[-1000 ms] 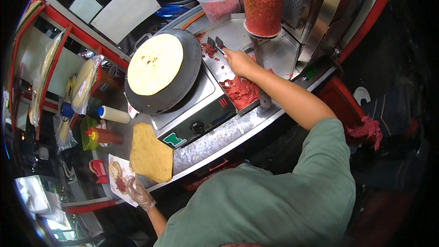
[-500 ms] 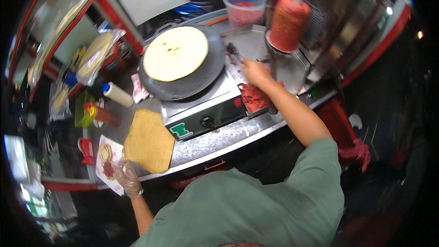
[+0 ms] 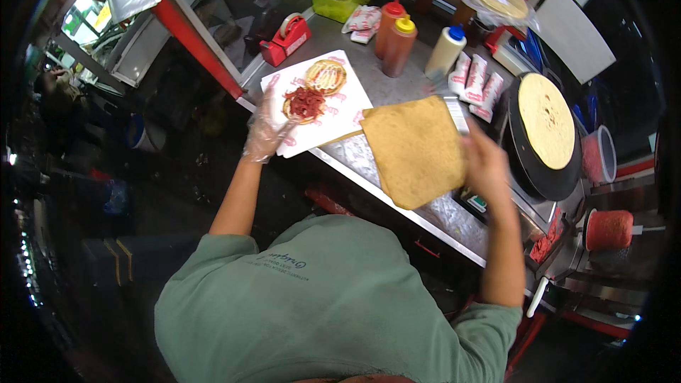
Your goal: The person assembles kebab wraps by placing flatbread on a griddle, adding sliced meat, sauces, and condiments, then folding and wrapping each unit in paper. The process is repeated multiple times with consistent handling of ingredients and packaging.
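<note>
A: What's nearest?
B: The left hand (image 3: 262, 136), in a crinkly clear plastic glove. Thumb and fingers are spread apart at the edge of a white paper (image 3: 347, 110) with red print; I can't tell whether they pinch it.
A: And the right?
B: The right hand (image 3: 488, 170) is bare and blurred, its fingers curled around silvery tongs (image 3: 454, 115), blurred too, by the edge of a flat, matte tan sheet (image 3: 415, 152).
A: Where's the bun?
B: Opened on the paper, in two round halves. Shredded dark-red meat (image 3: 306, 105) hides most of the nearer half; the farther half (image 3: 325, 76) is striped with white sauce.
A: What's around it?
B: Beyond the paper, a red tape dispenser (image 3: 286, 40). Past the tan sheet stand plastic squeeze bottles (image 3: 399, 50), two reddish, one cream with a blue cap, beside paper-wrapped packets (image 3: 487, 93).
A: Anything in the way?
B: The right hand and forearm cover part of the stove (image 3: 537, 214). On its round black pan (image 3: 528, 156) lies a smooth, pale flatbread (image 3: 547, 120). Farther back, the bottles stand before a lime-green basket (image 3: 333, 7).
</note>
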{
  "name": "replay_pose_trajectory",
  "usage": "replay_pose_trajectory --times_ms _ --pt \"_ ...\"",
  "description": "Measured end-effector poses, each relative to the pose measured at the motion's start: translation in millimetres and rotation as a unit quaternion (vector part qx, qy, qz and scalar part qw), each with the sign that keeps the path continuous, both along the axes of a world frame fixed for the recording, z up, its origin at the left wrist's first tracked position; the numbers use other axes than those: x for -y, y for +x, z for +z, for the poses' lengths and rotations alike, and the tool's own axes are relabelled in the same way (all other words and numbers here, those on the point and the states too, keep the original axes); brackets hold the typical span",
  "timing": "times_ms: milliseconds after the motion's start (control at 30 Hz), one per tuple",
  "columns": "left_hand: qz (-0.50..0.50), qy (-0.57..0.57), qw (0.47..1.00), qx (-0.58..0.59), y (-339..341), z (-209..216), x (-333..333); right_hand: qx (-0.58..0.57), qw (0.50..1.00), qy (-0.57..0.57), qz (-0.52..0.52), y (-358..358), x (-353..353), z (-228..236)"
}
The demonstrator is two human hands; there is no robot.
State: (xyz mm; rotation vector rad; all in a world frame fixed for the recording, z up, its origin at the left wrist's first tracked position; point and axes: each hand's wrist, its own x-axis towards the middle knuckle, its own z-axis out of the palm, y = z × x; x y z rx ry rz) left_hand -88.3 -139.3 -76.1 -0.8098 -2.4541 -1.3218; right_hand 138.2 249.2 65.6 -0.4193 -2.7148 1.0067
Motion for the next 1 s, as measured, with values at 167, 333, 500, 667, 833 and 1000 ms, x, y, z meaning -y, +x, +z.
replay_pose_trajectory --times_ms 167,333,500,667,833,1000 --pt "-0.001 -0.204 0.978 0.043 -34.7 -28.1 -18.6 0.033 0.98 -0.025 0.192 -114.2 141.5 -87.9" --pt "-0.048 -0.158 0.982 0.092 -37.4 -35.2 3.1 0.074 0.978 0.073 0.183 -122.0 184.5 -96.7" --pt "-0.075 -0.139 0.987 -0.021 -48.4 -59.8 5.7 0.001 0.997 -0.061 0.044 -106.6 180.8 -104.1" --pt "-0.1 -0.233 0.967 -0.036 -59.4 -62.7 1.4 -0.048 0.977 -0.206 -0.037 -56.0 117.9 -60.3" --pt "-0.084 -0.136 0.986 -0.042 -60.6 -64.5 5.4 -0.104 0.932 -0.2 -0.284 88.8 -69.2 39.1" --pt "0.019 -0.141 0.982 -0.123 -22.1 4.0 -27.3 0.113 0.889 -0.08 -0.436 187.8 -245.6 93.7"
